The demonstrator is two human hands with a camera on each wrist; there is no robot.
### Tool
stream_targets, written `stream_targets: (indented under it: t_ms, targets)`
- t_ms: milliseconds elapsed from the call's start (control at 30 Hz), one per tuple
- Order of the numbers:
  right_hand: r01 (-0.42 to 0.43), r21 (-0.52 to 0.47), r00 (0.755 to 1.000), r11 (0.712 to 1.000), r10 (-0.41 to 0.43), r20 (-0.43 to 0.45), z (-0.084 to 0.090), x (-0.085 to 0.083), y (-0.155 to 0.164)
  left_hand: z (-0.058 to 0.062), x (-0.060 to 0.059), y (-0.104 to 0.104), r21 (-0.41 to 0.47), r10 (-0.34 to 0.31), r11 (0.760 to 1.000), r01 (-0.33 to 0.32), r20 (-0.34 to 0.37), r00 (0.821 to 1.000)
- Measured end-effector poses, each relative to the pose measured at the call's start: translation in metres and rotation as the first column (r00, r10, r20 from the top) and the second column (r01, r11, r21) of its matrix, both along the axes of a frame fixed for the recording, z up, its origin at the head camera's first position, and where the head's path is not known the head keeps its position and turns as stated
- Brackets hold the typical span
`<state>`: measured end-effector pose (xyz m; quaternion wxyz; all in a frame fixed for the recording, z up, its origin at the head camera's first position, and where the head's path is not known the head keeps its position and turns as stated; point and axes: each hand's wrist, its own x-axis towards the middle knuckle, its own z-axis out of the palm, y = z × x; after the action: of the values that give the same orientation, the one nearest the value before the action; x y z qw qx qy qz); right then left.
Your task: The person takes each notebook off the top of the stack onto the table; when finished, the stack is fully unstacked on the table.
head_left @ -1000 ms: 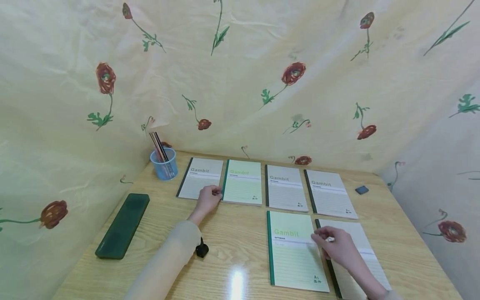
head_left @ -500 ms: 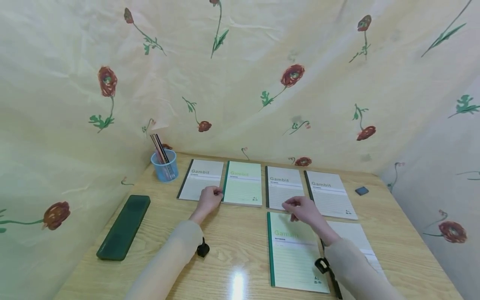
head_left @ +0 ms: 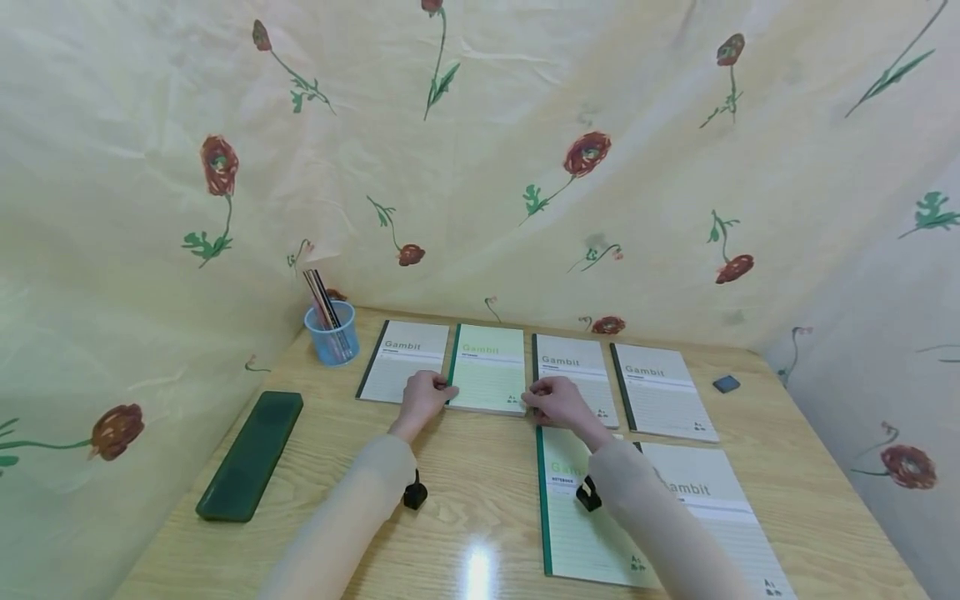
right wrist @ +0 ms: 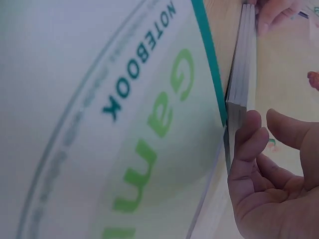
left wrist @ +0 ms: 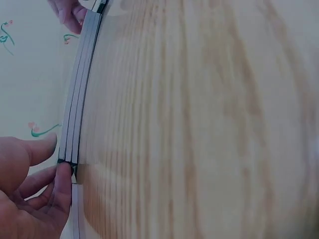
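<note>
A green Gambit notebook (head_left: 487, 367) lies second from the left in the back row, on top of a thin stack whose page edges (left wrist: 75, 124) show in the left wrist view. My left hand (head_left: 438, 390) pinches the stack's near left corner between thumb and finger (left wrist: 62, 179). My right hand (head_left: 534, 400) reaches the near right corner (right wrist: 241, 74). Its fingertips (right wrist: 251, 124) touch the corner, with the thumb held apart. My right forearm crosses the front green notebook (head_left: 570, 533).
Grey notebooks (head_left: 405, 358) (head_left: 573, 371) (head_left: 660, 387) flank the green one, and another (head_left: 720, 517) lies front right. A blue pencil cup (head_left: 330, 329) and a dark green case (head_left: 251, 454) stand left, a small dark eraser (head_left: 725, 383) far right. Floral cloth walls the wooden table (head_left: 465, 475).
My right hand left the front grey notebook and moved back and left to the back green notebook's near right corner. The left hand stayed at the left corner.
</note>
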<state>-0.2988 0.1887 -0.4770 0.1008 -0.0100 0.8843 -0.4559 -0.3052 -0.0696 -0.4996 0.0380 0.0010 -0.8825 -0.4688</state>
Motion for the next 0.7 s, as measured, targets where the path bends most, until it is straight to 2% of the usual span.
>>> stream_targets:
  t_ms: [333,700]
  targets:
    - [0.007,0.006,1.0,1.0,-0.007,0.029,-0.009,-0.007,-0.008,0.0,0.001,0.007,-0.054,0.048,0.997,-0.048,0.0,0.999]
    - [-0.004,-0.032,1.0,0.999,0.005,0.015,-0.013,-0.009,-0.007,0.003,0.002,0.008,-0.056,0.056,0.997,-0.056,0.002,0.998]
